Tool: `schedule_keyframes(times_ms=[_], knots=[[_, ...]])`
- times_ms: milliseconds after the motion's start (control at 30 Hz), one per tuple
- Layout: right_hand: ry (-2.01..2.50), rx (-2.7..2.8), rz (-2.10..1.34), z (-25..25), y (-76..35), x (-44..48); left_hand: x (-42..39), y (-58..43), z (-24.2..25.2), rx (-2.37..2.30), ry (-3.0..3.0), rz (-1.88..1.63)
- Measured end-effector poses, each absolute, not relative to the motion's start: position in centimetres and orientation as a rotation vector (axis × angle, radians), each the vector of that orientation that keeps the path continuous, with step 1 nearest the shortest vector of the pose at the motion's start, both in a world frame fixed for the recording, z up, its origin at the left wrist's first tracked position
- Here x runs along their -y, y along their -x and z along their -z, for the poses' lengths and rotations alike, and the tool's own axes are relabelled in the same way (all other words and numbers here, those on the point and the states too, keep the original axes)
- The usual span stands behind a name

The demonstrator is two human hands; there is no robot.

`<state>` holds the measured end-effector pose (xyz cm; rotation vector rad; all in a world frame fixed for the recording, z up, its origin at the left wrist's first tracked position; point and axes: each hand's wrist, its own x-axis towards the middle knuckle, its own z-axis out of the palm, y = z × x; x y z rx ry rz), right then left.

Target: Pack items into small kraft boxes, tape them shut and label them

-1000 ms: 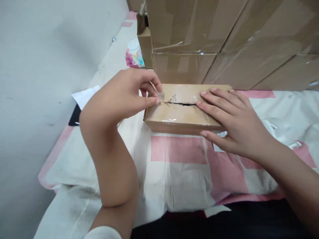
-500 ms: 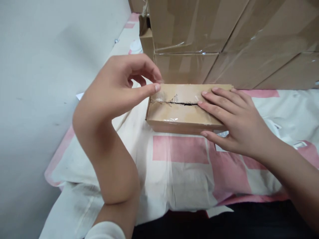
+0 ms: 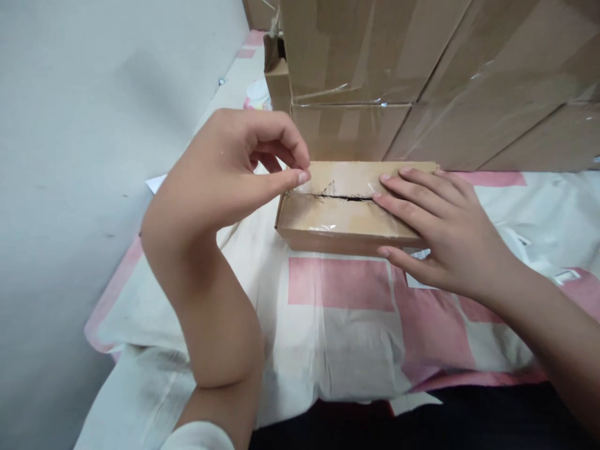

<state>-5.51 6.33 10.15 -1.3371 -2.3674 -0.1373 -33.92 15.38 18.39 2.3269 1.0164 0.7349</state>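
A small cardboard box [image 3: 347, 215] lies on the bedding, with clear tape on its top and a torn, ragged slit along the middle seam. At the box's left end, the thumb and forefinger of my left hand [image 3: 244, 165] are pinched together just over the taped seam. Whatever is between those fingertips is too small to make out. My right hand [image 3: 435, 219] lies flat over the right part of the box top, fingers stretched and thumb at the front edge, covering that end of the slit.
Large taped cardboard boxes [image 3: 356, 56] stand stacked behind the small box. A pale wall [image 3: 84, 156] rises on the left. Pink and white bedding [image 3: 340, 284] lies underneath. To the right are a printed paper [image 3: 417, 278] and a whitish item with a strap [image 3: 565, 275].
My left hand has moved slightly right and down, its pinched fingertips now further over the box top. My right hand stays flat in the same place on the box.
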Motion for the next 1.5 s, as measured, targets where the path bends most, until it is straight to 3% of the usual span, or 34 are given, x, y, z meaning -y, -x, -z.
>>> schedule_keyframes(times_ms=[1033, 1500], knots=[[1.291, 2.368, 0.238, -9.5, 5.5, -6.8, -17.6, 34.4, -16.2, -1.240, -2.419, -0.340], [1.333, 2.397, 0.278, -9.8, 5.6, -6.6, -18.8, 33.7, -15.2, -1.364, -2.235, -0.403]])
